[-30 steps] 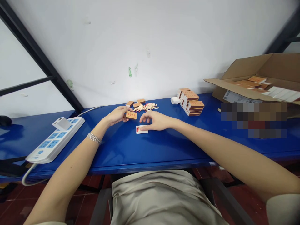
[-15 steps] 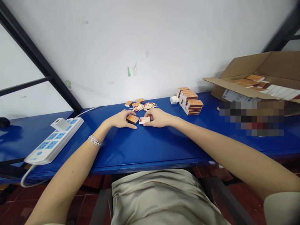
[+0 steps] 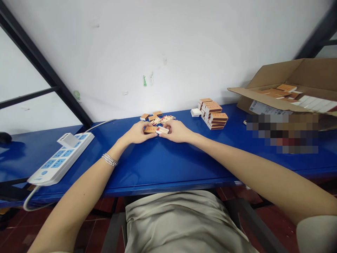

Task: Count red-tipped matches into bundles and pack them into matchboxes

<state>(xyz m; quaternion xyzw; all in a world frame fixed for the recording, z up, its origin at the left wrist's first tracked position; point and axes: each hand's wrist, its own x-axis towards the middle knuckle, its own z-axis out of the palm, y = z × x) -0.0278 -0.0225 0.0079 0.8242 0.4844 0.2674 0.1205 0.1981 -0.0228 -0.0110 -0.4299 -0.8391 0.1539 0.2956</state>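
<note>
My left hand [image 3: 138, 133] is closed around an orange matchbox sleeve [image 3: 150, 130], thumb along the front and fingers behind. In my right hand [image 3: 178, 131] is a white matchbox tray [image 3: 163, 132] with red-tipped matches lying in it. The tray's left end meets the right end of the sleeve; whether it has entered the opening I cannot tell. Just behind my hands lies a loose pile of matches [image 3: 168, 118]. Several orange matchboxes [image 3: 157, 113] lie behind and to the left of that pile.
Stacked matchboxes [image 3: 214, 111] stand at the back right beside white trays [image 3: 195, 112]. Farther right is an open cardboard box [image 3: 244, 92] with more matchboxes, near a blurred patch. A white power strip [image 3: 61, 158] with a cable lies left on the blue table [image 3: 158, 168].
My left hand has closed on the sleeve and turned it toward the tray. My right hand has lifted and tilted the tray, and the two ends now meet.
</note>
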